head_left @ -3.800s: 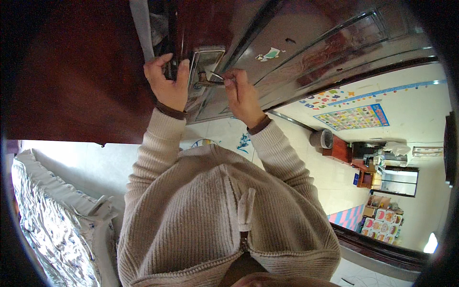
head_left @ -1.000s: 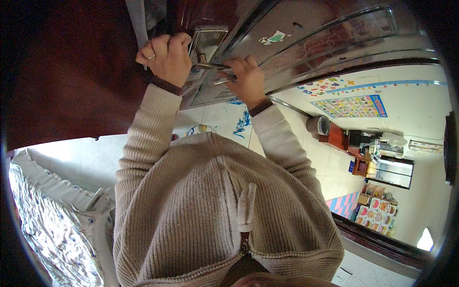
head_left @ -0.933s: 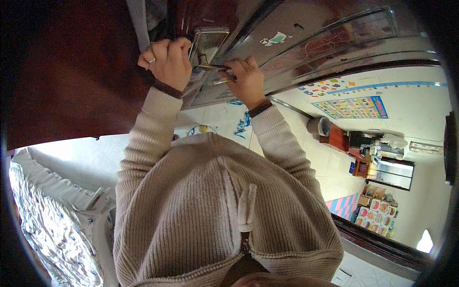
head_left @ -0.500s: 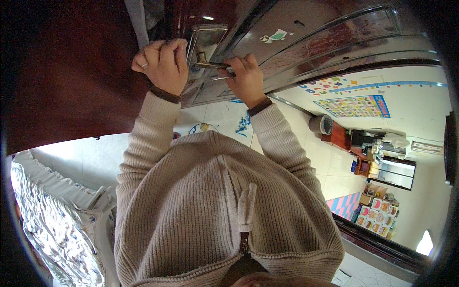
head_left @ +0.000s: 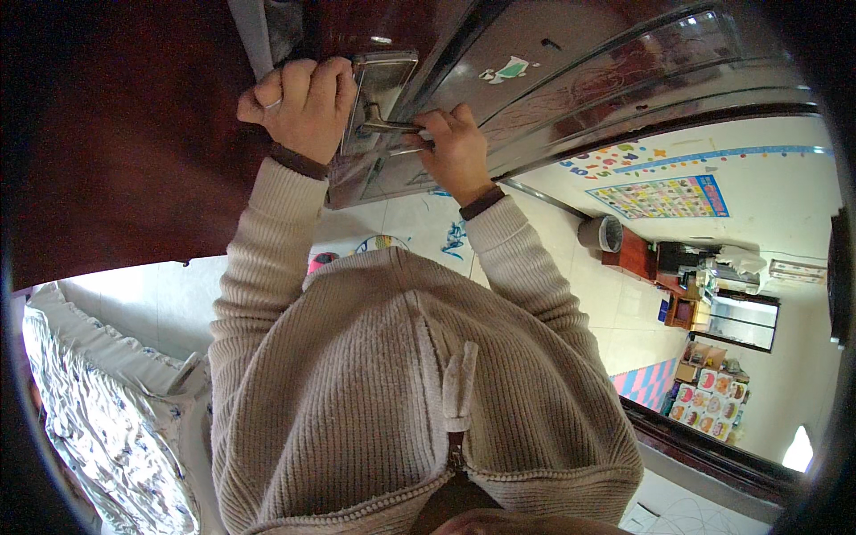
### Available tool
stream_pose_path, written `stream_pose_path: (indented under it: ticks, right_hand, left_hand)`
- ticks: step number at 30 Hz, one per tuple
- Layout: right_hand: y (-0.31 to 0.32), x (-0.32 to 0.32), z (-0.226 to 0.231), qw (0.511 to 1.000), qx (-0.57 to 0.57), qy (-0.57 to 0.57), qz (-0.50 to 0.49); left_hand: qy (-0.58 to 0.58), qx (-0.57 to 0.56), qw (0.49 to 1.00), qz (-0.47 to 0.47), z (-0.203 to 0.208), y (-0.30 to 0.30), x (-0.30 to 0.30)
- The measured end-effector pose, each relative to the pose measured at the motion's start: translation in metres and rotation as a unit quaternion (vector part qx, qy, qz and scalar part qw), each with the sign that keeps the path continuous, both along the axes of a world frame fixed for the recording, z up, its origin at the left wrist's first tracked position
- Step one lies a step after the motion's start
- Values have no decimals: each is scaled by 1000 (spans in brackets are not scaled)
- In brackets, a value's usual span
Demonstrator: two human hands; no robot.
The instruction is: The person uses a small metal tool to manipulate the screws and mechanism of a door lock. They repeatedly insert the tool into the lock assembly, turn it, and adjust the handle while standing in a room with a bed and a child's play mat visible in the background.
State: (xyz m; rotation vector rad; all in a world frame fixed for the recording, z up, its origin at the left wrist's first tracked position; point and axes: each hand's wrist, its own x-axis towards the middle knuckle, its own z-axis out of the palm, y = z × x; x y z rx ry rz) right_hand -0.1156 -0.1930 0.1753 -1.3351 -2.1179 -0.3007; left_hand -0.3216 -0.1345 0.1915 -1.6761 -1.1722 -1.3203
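A dark brown door (head_left: 535,107) with raised panels stands in front of me. It carries a metal lock plate (head_left: 392,71) and a lever handle (head_left: 388,125). My right hand (head_left: 456,153) is closed round the free end of the lever, thumb and fingers bent. A thin shiny strip (head_left: 410,150) shows just below the lever by these fingers; I cannot tell what it is. Left of the plate, my left hand (head_left: 308,105) is curled over the door's edge, knuckles up, a ring on one finger. Its fingertips are hidden.
A dark red panel (head_left: 134,143) fills the far left. Below it is a bed with a white patterned cover (head_left: 107,419). Through a doorway at right are a grey bin (head_left: 602,234), a reddish cabinet (head_left: 633,254), a wall chart (head_left: 664,196) and pink-and-blue floor mats (head_left: 646,383).
My left hand has shifted slightly up and left, and the lock plate with it. My right hand stays on the lever. A pink thing shows more by my left sleeve.
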Motion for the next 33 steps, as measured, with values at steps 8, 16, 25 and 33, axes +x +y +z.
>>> stream_pose_path:
  ticks: [8, 16, 25, 33]
  right_hand:
    - [-2, -1, 2, 1000, 0, 7, -20]
    - [-2, -1, -2, 1000, -16, -8, -25]
    - [-5, -1, 1, 1000, -18, -4, -18]
    - [-5, -2, 1, 999, -18, -9, -27]
  left_hand:
    - [-125, -34, 988, -88, -3, 1, -14]
    - [-103, -111, 984, -91, -24, -29, -10]
    - [-17, -64, 997, -27, -22, -19, -9]
    - [-53, -179, 982, -26, -43, -35, -6]
